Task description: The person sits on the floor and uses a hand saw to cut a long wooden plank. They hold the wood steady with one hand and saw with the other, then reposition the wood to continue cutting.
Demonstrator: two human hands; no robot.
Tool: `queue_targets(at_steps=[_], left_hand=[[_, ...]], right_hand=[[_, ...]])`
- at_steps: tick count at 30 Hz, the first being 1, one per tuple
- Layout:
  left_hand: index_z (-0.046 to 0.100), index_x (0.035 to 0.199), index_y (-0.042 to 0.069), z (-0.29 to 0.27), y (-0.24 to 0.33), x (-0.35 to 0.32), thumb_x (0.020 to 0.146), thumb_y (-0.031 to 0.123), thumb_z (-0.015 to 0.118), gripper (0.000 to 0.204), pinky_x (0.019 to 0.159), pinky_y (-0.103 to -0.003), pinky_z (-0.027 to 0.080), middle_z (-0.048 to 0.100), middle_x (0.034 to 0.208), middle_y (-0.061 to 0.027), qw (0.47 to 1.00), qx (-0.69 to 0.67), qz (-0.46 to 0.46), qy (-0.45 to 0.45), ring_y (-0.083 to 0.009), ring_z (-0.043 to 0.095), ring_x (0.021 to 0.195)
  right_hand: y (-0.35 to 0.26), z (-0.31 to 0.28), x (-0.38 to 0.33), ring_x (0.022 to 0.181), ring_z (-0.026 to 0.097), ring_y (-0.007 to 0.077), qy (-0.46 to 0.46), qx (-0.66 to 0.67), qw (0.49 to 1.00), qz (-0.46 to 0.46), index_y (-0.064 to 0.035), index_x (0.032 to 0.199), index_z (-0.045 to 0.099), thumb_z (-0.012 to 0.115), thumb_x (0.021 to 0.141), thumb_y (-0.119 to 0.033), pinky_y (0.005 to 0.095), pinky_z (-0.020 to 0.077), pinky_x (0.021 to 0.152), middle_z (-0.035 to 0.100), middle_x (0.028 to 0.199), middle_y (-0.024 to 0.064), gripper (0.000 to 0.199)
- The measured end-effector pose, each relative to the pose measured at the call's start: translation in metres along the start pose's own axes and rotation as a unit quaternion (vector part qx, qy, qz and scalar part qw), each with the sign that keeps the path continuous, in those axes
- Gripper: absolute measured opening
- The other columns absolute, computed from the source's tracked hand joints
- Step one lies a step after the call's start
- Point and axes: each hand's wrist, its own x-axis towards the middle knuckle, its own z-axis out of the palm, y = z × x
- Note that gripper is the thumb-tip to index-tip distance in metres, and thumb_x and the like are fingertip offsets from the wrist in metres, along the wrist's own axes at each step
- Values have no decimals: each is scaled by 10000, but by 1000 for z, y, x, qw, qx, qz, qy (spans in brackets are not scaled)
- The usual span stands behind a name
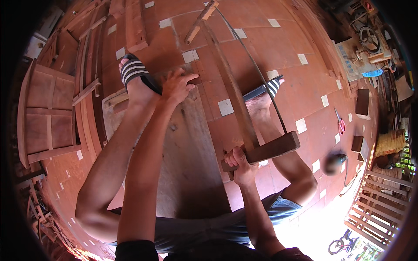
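Observation:
My right hand (242,167) is wrapped round the near end piece of a wooden frame saw (234,95). The saw points away from me over the tiled floor, with a long middle bar, a crosspiece at each end and a thin dark strand stretched along its right side. My left hand (175,87) reaches to the far end of a wide wooden board (187,148) between my legs, its fingers spread and holding nothing I can see. Whether its palm rests on the board is unclear. My striped sandals (135,69) flank the board's far end.
Wooden planks (136,30) and a panelled wooden frame (50,108) lie at left. To the right are red-handled scissors (341,126), small brown blocks (362,102) and a blurred rounded object (334,163). A machine with a handwheel (369,39) stands far right, a slatted gate (379,200) nearer.

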Motion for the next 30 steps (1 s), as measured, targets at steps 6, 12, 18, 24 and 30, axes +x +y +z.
queue_targets(at_steps=[6, 12, 18, 24, 30], left_hand=[[647, 1366, 394, -1, -2, 2, 944, 317, 728, 437, 1105, -594, 386, 538, 1394, -70, 1000, -16, 12, 22, -338, 510, 1307], [653, 1359, 389, -9, 1, -4, 946, 332, 724, 424, 1110, -661, 368, 526, 1404, -64, 1000, 18, -6, -2, -323, 487, 1330], [647, 1359, 409, -9, 9, 1, 951, 333, 716, 420, 1134, -727, 308, 518, 1411, -59, 1000, -1, -7, -5, -316, 466, 1360], [656, 1354, 389, -8, 4, 1, 956, 329, 711, 406, 1104, -675, 354, 532, 1405, -70, 1000, 4, 7, 5, -331, 490, 1337], [654, 1350, 406, -5, 1, -7, 955, 343, 709, 403, 1101, -665, 358, 540, 1376, -65, 999, 13, 0, 31, -326, 497, 1324]], right_hand=[[9, 17, 32, 558, 370, 121, 12, -4, 1000, -18, -81, 841, 500, 660, 1029, -138, 336, 389, 580, 406, 620, -12, 254], [-11, 6, -19, 542, 358, 117, 3, -43, 999, 2, -103, 820, 468, 606, 1047, -131, 332, 344, 561, 373, 597, -8, 267], [15, 16, 37, 552, 375, 115, 28, 5, 1000, -9, -100, 805, 466, 637, 1034, -135, 337, 388, 572, 411, 620, -14, 288], [3, 24, 25, 551, 362, 115, 45, -32, 998, -4, -91, 811, 468, 647, 1020, -101, 332, 394, 575, 420, 623, -2, 276], [-24, -15, -61, 539, 407, 118, -46, -30, 998, -22, -64, 806, 478, 562, 1040, -80, 332, 382, 555, 446, 622, 17, 250]])
